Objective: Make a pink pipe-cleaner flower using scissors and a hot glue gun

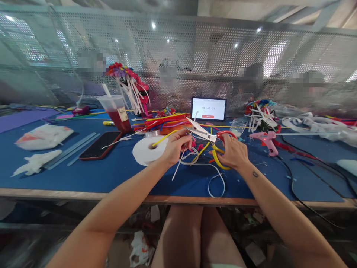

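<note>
And at the bench the left hand (175, 146) is in a firm pinch, thumb and fingertips pressed together on a thin yellow stem (164, 137) that runs out beyond those fingers toward a roll of white ribbon (149, 150). Over on the right, the right hand (232, 152) has its fingers curled around the red handles of a pair of steel scissors (205, 133), and the slightly parted blades reach up past the left fingertips, just beside the pinch. Looped yellow strips (219, 160) sit right under the right fingers, while a white ribbon loop (192, 156) lies just below the left fingertips. Further out past the fingers, there's a bundle of red and yellow stems (161, 123), and a pink glue gun (264, 141) lies off to the right of the right hand, all on a blue work mat (69, 175). For clean work with a hold like this, the pinch wants to stay close to the blades, with the material pulled gently taut and square across the edges. The right fingers should stay relaxed in the handles, and the left fingertips well clear of the steel.
</note>
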`<state>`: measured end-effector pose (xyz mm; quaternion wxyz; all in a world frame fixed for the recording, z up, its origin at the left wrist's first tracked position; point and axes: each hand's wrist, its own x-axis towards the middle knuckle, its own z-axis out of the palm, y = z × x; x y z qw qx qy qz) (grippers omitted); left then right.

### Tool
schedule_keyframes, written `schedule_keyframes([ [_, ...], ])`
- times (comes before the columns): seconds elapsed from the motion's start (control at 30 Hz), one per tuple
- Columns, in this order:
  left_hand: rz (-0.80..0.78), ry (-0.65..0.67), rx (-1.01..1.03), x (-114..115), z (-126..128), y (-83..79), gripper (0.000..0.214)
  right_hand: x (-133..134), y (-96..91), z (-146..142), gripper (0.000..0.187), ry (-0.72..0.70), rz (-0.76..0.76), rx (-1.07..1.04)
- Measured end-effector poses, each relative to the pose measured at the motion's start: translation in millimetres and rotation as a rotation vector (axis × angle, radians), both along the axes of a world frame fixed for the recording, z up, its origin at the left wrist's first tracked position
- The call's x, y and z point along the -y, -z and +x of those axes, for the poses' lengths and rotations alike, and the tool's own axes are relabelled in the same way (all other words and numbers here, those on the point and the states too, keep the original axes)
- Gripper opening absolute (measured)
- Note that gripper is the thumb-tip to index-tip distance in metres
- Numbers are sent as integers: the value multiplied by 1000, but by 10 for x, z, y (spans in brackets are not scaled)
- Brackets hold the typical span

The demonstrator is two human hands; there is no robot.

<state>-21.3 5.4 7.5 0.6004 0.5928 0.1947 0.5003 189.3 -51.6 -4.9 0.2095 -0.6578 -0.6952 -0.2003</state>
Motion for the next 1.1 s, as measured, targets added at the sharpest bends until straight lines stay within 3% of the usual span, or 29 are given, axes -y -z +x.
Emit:
schedule_keyframes([
  [0.4, 4, -87, 80, 0, 17, 17, 39, 18, 25, -12, 53, 74, 70, -38],
  [0.57, 24, -130, 115, 28, 18, 9, 47, 35, 20, -51, 52, 111, -15, -71],
  [0.77, 98, -189, 57, 55, 21, 27, 34, 50, 27, -126, 47, 54, -158, -102],
  [0.93, 134, -168, 34, 52, 30, 33, 19, 49, 47, -166, 43, -3, -217, -109],
  [1.1, 167, -138, 15, 48, 33, 50, 20, 49, 56, -201, 51, -49, -250, -140],
])
